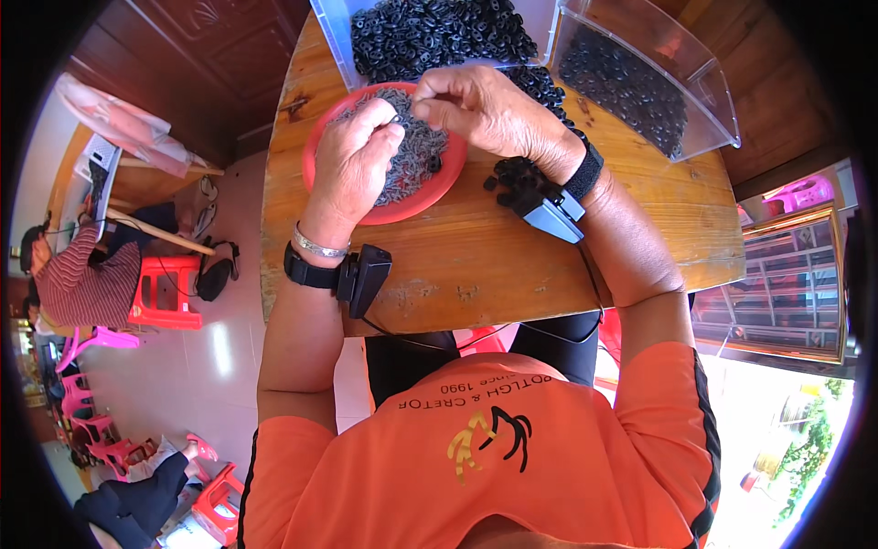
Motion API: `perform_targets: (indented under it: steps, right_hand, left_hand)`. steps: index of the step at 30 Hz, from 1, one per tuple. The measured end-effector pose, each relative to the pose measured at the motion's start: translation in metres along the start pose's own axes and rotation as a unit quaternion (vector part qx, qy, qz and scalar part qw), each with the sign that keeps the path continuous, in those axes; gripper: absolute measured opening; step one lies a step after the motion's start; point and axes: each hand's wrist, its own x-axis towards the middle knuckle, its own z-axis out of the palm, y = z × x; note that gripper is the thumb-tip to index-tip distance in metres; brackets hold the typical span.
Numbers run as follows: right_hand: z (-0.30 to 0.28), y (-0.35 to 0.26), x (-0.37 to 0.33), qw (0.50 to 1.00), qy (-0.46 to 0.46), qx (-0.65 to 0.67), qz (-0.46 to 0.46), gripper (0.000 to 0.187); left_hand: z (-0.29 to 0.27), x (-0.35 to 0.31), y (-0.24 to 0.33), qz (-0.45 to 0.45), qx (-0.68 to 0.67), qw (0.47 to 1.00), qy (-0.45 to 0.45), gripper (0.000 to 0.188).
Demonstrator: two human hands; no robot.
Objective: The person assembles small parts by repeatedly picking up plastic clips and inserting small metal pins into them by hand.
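Observation:
My left hand point(358, 160) is closed above a red round bowl point(402, 213). Between its thumb and forefinger is a small dark piece point(398, 119), too small to make out fully. My right hand point(485, 110) reaches in from the right, its thumb and forefinger curled together close to that piece; whatever they pinch is hidden. Many thin grey metal-looking bits point(422, 146) fill the bowl. Behind my hands, a clear plastic bin point(338, 41) holds a heap of small black oval parts with holes point(439, 37).
More black parts point(540, 84) lie in front of the bin. At the right stands a tilted clear tray point(718, 105) of black parts. A wristband device point(553, 215) sits on my right wrist, another point(366, 274) on my left, with cables crossing the wooden table point(466, 265).

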Motion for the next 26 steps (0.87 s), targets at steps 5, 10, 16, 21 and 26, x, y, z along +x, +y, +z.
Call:
perform_targets:
  steps: [5, 10, 16, 21, 26]
  right_hand:
    - [0.002, -0.005, -0.001, 1.000, -0.018, -0.018, -0.005, 0.015]
    - [0.000, -0.005, 0.000, 0.999, -0.015, -0.039, -0.025, 0.012]
    - [0.001, -0.007, -0.001, 0.996, -0.017, -0.076, -0.033, 0.011]
    - [0.000, -0.009, -0.002, 0.991, -0.022, -0.120, -0.052, 0.009]
    - [0.001, -0.025, -0.005, 0.960, -0.023, -0.266, -0.087, 0.011]
  left_hand:
    - [-0.002, 0.001, -0.005, 0.018, 0.015, 1.000, -0.013, 0.013]
    - [-0.002, 0.001, -0.008, 0.045, 0.065, 0.997, -0.009, 0.012]
    - [-0.001, 0.001, -0.005, 0.065, 0.092, 0.993, -0.012, 0.013]
    - [-0.001, 0.000, -0.006, 0.070, 0.114, 0.991, -0.021, 0.012]
    - [-0.001, 0.000, -0.006, 0.135, 0.172, 0.975, -0.043, 0.015]
